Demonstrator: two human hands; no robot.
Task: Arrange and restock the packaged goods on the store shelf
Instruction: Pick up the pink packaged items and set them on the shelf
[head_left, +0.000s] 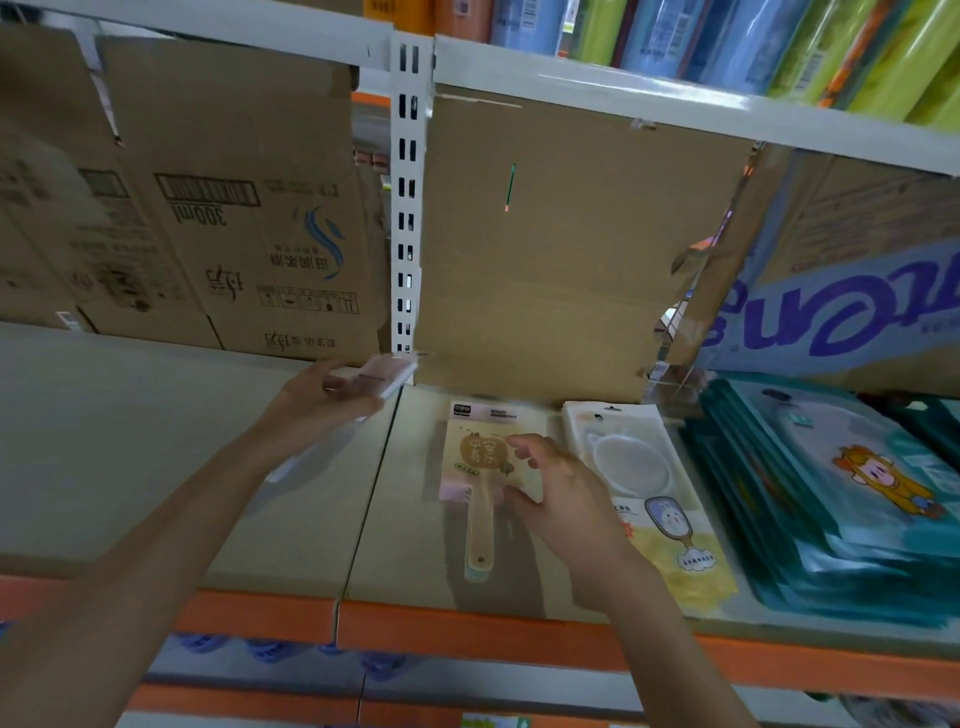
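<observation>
Gripping glossy flat pack, left hand.

Orange shelf edge, teal packets, brown cardboard, perhaps pinkish blurred pack.

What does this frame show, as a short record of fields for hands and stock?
Left hand: holds a blurred pale pack above the shelf
Right hand: at the yellow pack's right edge, grip unclear
Pack position: yellow pack flat on shelf, wooden handle toward the front
To its right: white packs, then teal packs
Shelf back: cardboard
</observation>
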